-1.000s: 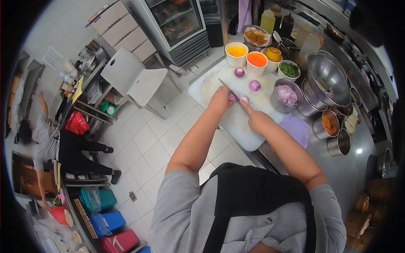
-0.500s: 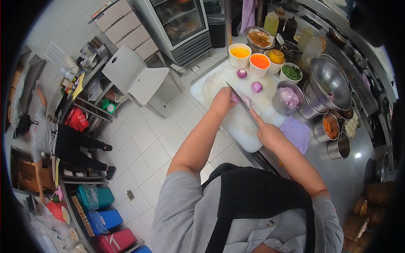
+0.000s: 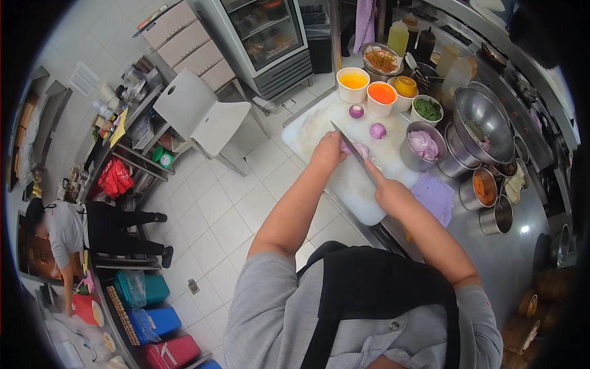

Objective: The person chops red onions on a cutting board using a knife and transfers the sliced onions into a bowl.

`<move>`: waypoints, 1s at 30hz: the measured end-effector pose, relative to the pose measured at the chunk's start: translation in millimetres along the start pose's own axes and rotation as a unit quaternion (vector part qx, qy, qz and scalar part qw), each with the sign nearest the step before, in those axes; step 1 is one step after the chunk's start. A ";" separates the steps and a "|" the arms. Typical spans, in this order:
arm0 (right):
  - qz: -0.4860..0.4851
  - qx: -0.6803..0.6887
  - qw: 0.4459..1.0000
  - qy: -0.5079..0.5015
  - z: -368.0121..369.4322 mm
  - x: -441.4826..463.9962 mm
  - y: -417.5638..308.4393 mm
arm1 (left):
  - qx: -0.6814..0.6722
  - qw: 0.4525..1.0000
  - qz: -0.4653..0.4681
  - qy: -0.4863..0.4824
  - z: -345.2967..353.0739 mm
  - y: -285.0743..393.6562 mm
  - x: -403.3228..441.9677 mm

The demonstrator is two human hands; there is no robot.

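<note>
My right hand (image 3: 392, 194) is closed around the handle of a knife (image 3: 355, 152), whose blade slants across the white cutting board (image 3: 301, 132). On the blade's left side, my left hand (image 3: 328, 151) has its fingers curled on a cut red onion (image 3: 356, 147), mostly covered by the hand and blade. Farther up the board lie a red onion (image 3: 356, 111) and a paler peeled one (image 3: 378, 131). Beside the board stands a metal pot of sliced onion (image 3: 423, 145). A purple cloth (image 3: 433, 197) lies near my right hand.
Tubs of yellow (image 3: 353, 84) and orange sauce (image 3: 381, 98) and a tub of green leaves (image 3: 426, 109) line the board's far side. Metal bowls (image 3: 482, 123) and pots (image 3: 495, 216) stand to the right. A white chair (image 3: 206, 117) and a co-worker (image 3: 92, 230) are at left.
The view has shifted slightly. My hands and the knife keep nearly the same position on the board. At left, the co-worker has bent over and lowered the raised arm.
</note>
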State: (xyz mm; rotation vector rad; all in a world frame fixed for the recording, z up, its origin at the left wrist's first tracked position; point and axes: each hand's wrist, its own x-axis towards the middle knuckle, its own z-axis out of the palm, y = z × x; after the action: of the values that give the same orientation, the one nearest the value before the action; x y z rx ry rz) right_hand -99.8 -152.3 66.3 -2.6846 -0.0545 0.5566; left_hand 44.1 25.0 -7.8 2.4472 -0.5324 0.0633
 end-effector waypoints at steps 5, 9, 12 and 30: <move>0.005 -0.010 1.000 -0.011 -6.2 -17.9 -2.6 | 0.000 1.000 -0.006 0.008 1.3 -0.1 -2.1; -0.004 -0.010 1.000 -0.006 -3.9 -11.1 -0.2 | -0.006 1.000 0.001 0.012 3.3 -1.6 -2.3; -0.011 0.003 1.000 -0.001 15.9 23.5 7.7 | 0.010 1.000 0.005 -0.001 -0.1 2.7 -1.6; 0.003 -0.006 1.000 -0.015 -2.7 -11.3 -3.2 | 0.001 1.000 0.001 -0.002 -0.6 -4.4 -1.8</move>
State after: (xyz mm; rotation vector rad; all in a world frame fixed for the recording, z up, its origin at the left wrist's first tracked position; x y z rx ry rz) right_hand -109.0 -151.7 74.0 -2.6900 -0.0583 0.5992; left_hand 44.2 29.2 -10.1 2.4488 -0.5366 0.0599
